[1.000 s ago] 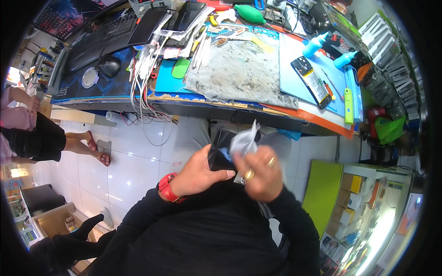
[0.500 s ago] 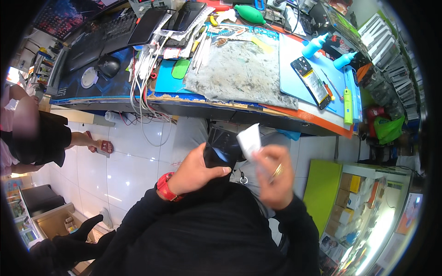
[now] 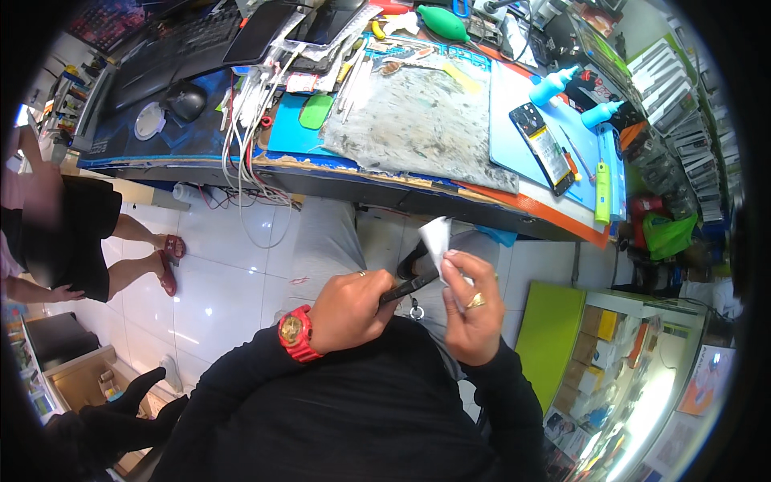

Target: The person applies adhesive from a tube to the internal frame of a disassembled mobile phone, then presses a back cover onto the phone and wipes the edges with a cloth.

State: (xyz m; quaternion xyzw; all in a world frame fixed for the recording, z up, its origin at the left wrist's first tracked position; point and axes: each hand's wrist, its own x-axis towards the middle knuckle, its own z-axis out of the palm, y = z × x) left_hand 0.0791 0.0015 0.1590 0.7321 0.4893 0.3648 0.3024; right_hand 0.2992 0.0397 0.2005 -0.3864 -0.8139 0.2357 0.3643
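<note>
My left hand [image 3: 351,309], with a red watch [image 3: 297,330] at its wrist, is closed around a dark phone [image 3: 409,286] held over my lap. The phone is turned edge-on, so its faces are mostly hidden. Pinched in the fingers of my right hand [image 3: 472,309] is a white piece of paper or tissue [image 3: 436,239], its upper part sticking up. The lower part of the white piece is beside the phone's far end; whether they touch I cannot tell.
Ahead is a workbench with a stained grey mat [image 3: 418,120], a bundle of white cables [image 3: 249,128] hanging over its edge, and an opened phone [image 3: 542,149] on a blue mat. A glass display case [image 3: 618,361] stands at right. Another person [image 3: 64,233] stands at left.
My left hand has rolled over, turning the phone from face-up to edge-on. My right hand has moved slightly lower and left, bringing the white piece beside the phone. The person at left has shifted.
</note>
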